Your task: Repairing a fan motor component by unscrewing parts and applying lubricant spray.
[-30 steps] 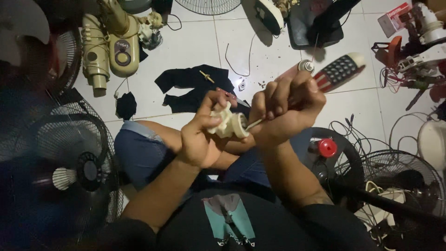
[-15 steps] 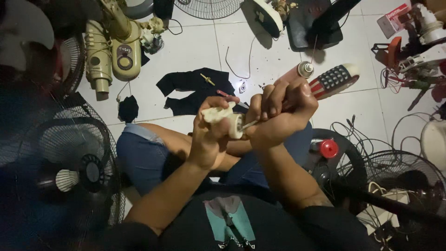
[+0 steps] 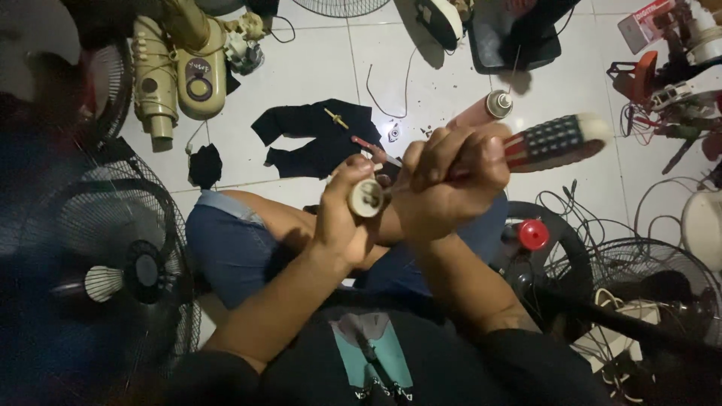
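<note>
at nine o'clock a dark fan cage (image 3: 113, 263) fills the left edge, with a cream-coloured fan body (image 3: 180, 71) lying on the white tiled floor (image 3: 301, 68) at eleven o'clock. a black cloth (image 3: 316, 139) lies at twelve o'clock, with a small brass piece and a thin red-handled tool on or by it.

at the centre, the left hand (image 3: 342, 218) is curled shut around a small round cream part (image 3: 367, 198), thumb and fingers wrapped about its sides, its flat end turned up toward the camera. just to its right, at about one o'clock from it, the right hand (image 3: 447, 184) is clenched in a fist round the shaft end of a screwdriver (image 3: 553, 141), whose fat red, dark and white handle sticks out toward two o'clock. the tip points into the cream part; the contact itself is hidden by the fingers. both hands are held up above the person's folded knees.

behind the right hand a spray can (image 3: 489, 109) lies on the tiles. at four o'clock sits a fan base with a red knob (image 3: 534, 234), then loose wires and another wire cage (image 3: 639, 263).

as a judgement, the work on the cream part is midway: the tool is engaged, the part is in one piece in the hand, and fan pieces lie unassembled all round.
</note>
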